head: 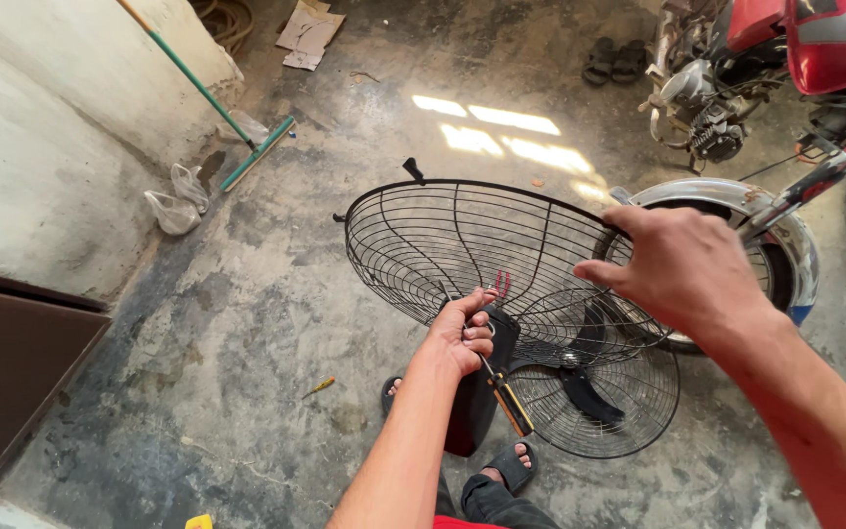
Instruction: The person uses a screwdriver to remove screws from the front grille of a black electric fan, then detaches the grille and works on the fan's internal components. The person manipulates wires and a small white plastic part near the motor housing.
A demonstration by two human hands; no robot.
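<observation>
Your left hand (462,335) is clenched around the fan's black motor housing (477,392), w/ a yellow-handled screwdriver (509,400) pinched in the same grip, handle pointing down toward your feet. Red wire ends (502,283) stick up just above your fingers.

Your right hand (680,263) is grasping the rim of the loose front fan guard (462,240), fingers curled over the wire on the right side. That guard is tilted up, lifted off the rear guard (619,411), which sits lower w/ a black blade (585,392) visible through the wires. Both guards overlap near the centre hub.

Whole fan assy is held over the concrete floor (276,323), directly in front of your sandalled feet (511,465).

Around it:
- second small screwdriver (320,387) lying on the floor left of you, well apart from the fan
- green-handled squeegee (237,122) leaning on the wall at upper left, plastic bags (178,201) near it
- red motorcycle (785,59) at upper right, its front wheel w/ chrome mudguard (727,196) just behind your right hand
- pair of sandals (614,61) at the back, cardboard scraps (307,34) further left
</observation>
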